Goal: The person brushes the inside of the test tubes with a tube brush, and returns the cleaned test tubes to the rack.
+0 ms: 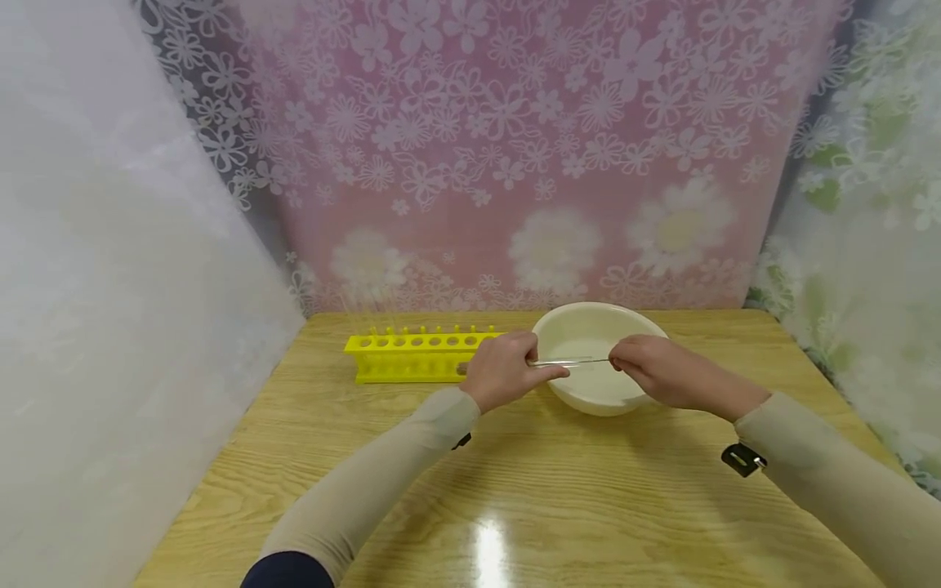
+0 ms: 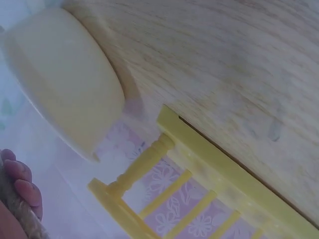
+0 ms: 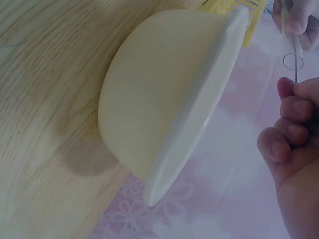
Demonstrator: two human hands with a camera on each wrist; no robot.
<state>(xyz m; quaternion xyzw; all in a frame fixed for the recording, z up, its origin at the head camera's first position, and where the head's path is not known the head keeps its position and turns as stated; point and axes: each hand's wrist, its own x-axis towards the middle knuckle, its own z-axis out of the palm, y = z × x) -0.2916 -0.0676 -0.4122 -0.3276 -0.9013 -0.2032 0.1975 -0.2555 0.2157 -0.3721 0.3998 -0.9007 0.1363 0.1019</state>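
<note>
My left hand (image 1: 503, 371) grips a clear glass test tube (image 1: 562, 362) held roughly level, its mouth facing right. A twisted wire stem (image 3: 295, 73) runs into that mouth, and my right hand (image 1: 657, 369) pinches its outer end. In the left wrist view, brownish bristles of a test tube brush (image 2: 20, 211) show inside the tube beside the left fingers. Both hands are above the near side of a cream basin (image 1: 581, 327). Left of it stands a yellow test tube rack (image 1: 408, 343), partly behind the left hand.
Several thin clear tubes stand at the rack's left end, hard to make out. Rack and basin are near the back edge of the wooden table (image 1: 515, 474). A pink flowered curtain (image 1: 470, 163) hangs behind, with pale sheeting (image 1: 132, 245) at the left.
</note>
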